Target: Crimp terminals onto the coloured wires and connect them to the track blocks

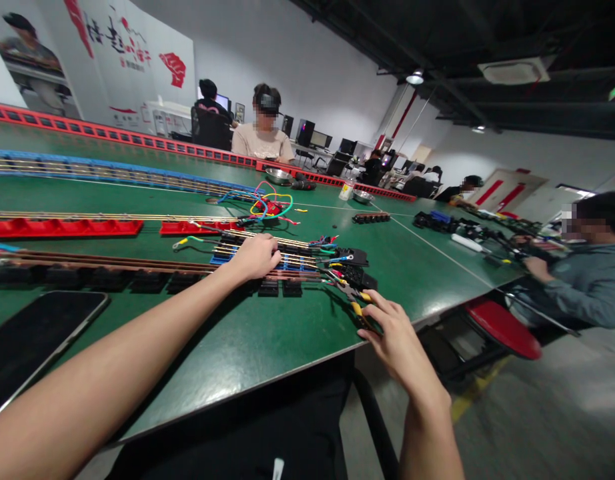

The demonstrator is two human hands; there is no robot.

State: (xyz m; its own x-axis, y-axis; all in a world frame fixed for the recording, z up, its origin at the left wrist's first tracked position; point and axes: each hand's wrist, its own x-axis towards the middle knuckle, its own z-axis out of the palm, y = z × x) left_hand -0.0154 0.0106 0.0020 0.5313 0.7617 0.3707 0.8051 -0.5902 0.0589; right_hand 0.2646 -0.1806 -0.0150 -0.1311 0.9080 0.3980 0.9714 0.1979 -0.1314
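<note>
My left hand [257,257] lies on a bundle of long metal bars [297,259] set in blue and black holders, its fingers curled over them. My right hand [387,327] grips pliers with yellow and black handles [356,308] near the table's front edge. The jaws of the pliers point left, close to the wire ends. Short coloured wires with ring terminals and black connector blocks [355,275] are at the right end of the bars. What lies directly under my left palm is hidden.
On the green table [267,333] are a black tablet-like device [42,340], red trays [67,229], long blue rails [112,173], looped coloured wires [272,205], metal bowls [277,176] and a bottle [346,190]. A person [592,267] works at right beside a red stool [505,327]; another person [262,137] sits opposite.
</note>
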